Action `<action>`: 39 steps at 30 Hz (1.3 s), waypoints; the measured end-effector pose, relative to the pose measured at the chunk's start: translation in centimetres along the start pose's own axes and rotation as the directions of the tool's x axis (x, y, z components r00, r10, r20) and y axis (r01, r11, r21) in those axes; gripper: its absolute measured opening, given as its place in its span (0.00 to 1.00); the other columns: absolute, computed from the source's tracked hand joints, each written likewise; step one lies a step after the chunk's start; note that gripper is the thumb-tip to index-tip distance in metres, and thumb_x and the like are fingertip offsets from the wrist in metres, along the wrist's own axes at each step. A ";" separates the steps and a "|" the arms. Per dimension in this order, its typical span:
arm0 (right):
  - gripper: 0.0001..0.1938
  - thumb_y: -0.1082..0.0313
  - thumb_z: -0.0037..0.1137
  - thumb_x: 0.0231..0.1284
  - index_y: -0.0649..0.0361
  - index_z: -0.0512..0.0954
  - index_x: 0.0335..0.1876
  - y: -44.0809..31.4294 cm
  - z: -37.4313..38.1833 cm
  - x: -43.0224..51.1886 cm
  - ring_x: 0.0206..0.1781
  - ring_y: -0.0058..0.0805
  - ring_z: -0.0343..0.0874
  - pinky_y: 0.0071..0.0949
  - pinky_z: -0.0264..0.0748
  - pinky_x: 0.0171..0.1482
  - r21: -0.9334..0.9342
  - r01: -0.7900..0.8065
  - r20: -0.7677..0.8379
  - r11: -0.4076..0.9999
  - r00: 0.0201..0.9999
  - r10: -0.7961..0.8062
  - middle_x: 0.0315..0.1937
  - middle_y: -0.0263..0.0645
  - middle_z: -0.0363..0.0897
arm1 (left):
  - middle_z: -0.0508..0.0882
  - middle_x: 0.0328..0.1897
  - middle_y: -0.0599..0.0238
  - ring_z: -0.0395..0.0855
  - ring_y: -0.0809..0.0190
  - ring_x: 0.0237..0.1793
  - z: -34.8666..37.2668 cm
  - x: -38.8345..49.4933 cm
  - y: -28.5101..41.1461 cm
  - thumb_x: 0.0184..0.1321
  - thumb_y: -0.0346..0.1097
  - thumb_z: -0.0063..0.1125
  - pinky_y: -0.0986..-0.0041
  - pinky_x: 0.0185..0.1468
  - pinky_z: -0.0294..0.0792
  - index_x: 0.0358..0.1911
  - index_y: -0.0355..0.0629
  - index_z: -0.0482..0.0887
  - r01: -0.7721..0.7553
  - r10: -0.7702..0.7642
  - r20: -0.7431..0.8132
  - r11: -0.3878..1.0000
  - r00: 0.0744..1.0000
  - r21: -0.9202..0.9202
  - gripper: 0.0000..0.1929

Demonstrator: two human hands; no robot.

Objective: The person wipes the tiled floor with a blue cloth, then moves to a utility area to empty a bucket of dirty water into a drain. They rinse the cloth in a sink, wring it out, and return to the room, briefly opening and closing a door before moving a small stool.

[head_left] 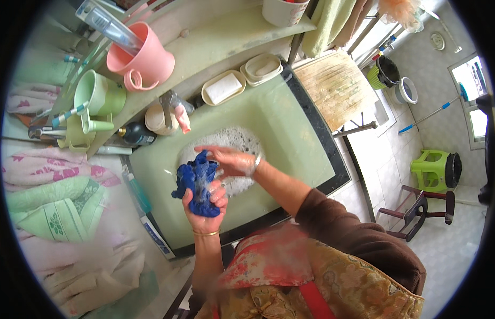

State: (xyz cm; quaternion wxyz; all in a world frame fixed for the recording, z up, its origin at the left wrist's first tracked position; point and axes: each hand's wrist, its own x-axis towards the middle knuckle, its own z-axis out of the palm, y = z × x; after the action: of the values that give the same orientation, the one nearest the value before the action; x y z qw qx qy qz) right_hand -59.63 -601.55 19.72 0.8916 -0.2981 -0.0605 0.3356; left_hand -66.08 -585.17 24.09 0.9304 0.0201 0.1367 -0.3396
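Observation:
A wet, crumpled blue cloth [199, 179] with soap suds on it is gripped in my left hand [207, 215], over the washbasin. My right hand [235, 160] is at the cloth's upper right, with its fingers stretched out and its palm towards the cloth. Whether its fingertips touch the cloth, I cannot tell. Below both hands, foamy water [231, 137] fills the middle of the pale green basin [299, 147]. A metal faucet [169, 105] with a pink spout piece [182, 119] stands at the basin's back edge.
A white soap bar [223, 87] lies in a dish behind the basin. Above, a shelf [215, 34] holds a pink cup [151, 60] and a green cup [100, 93]. Towels [56, 211] hang at left. Rightward are a wooden board [335, 85] and a green stool [431, 169].

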 end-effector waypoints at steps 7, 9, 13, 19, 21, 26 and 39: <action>0.20 0.74 0.62 0.53 0.60 0.75 0.54 -2.2 4.1 1.4 0.51 0.32 0.79 0.29 0.77 0.54 0.180 0.168 0.294 0.969 0.931 -0.217 0.52 0.42 0.77 | 0.66 0.43 0.62 0.69 0.62 0.36 2.3 0.7 -2.3 0.57 0.47 0.69 0.74 0.31 0.67 0.63 0.41 0.62 0.106 -0.093 0.212 0.993 0.973 -0.047 0.36; 0.14 0.73 0.69 0.47 0.62 0.74 0.38 -4.0 4.9 1.9 0.38 0.25 0.79 0.27 0.79 0.42 -0.085 0.236 0.217 0.968 0.953 -0.213 0.36 0.38 0.78 | 0.67 0.43 0.60 0.70 0.61 0.33 3.0 0.2 -1.6 0.58 0.48 0.68 0.74 0.26 0.65 0.63 0.40 0.62 0.130 -0.135 0.202 0.991 0.970 0.039 0.36; 0.14 0.71 0.69 0.40 0.64 0.74 0.30 -4.9 5.2 3.2 0.24 0.28 0.78 0.31 0.76 0.26 -0.459 -0.012 -0.031 0.888 1.000 -0.002 0.19 0.34 0.76 | 0.73 0.37 0.56 0.70 0.61 0.22 2.5 -0.2 1.4 0.63 0.47 0.58 0.75 0.16 0.60 0.53 0.40 0.68 0.127 -0.085 -0.133 0.930 0.987 0.345 0.23; 0.10 0.72 0.61 0.36 0.64 0.81 0.30 2.0 2.3 7.6 0.38 0.46 0.84 0.40 0.79 0.41 -0.982 -0.126 -0.162 0.141 0.943 -0.289 0.30 0.52 0.82 | 0.81 0.31 0.60 0.82 0.61 0.23 -8.6 2.8 4.7 0.60 0.39 0.59 0.72 0.22 0.72 0.36 0.43 0.78 0.281 0.395 -0.484 0.471 0.781 0.836 0.09; 0.10 0.71 0.60 0.42 0.61 0.82 0.34 4.2 0.5 7.9 0.44 0.47 0.83 0.39 0.79 0.46 -0.974 -0.222 -0.222 0.038 0.925 -0.308 0.38 0.52 0.82 | 0.83 0.38 0.59 0.84 0.59 0.35 -13.8 5.2 5.1 0.60 0.36 0.59 0.69 0.37 0.76 0.43 0.43 0.78 0.092 0.590 0.010 -0.142 0.807 0.986 0.11; 0.11 0.71 0.55 0.51 0.57 0.84 0.41 6.0 -0.1 8.2 0.50 0.50 0.81 0.41 0.79 0.52 -0.869 -0.493 -0.462 0.027 0.791 -0.402 0.50 0.49 0.79 | 0.78 0.57 0.59 0.80 0.59 0.52 -17.2 7.5 5.3 0.70 0.46 0.46 0.66 0.47 0.74 0.62 0.42 0.68 -0.132 0.587 0.109 -0.003 0.802 0.991 0.22; 0.44 0.39 0.63 0.55 0.44 0.56 0.76 -7.0 4.1 -0.3 0.66 0.61 0.65 0.53 0.80 0.51 -0.069 0.027 -0.144 0.997 0.989 -0.037 0.73 0.42 0.53 | 0.73 0.29 0.64 0.67 0.66 0.20 4.6 -0.8 -1.3 0.65 0.62 0.48 0.77 0.14 0.51 0.54 0.39 0.68 -0.018 0.010 0.269 0.999 0.963 0.028 0.31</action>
State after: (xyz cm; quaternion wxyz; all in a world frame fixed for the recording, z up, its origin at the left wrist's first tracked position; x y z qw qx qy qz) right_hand -57.20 -603.90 27.11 0.8883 -0.3506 -0.0114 0.2963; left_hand -66.36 -586.32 28.83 0.9422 -0.0112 0.0039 -0.3348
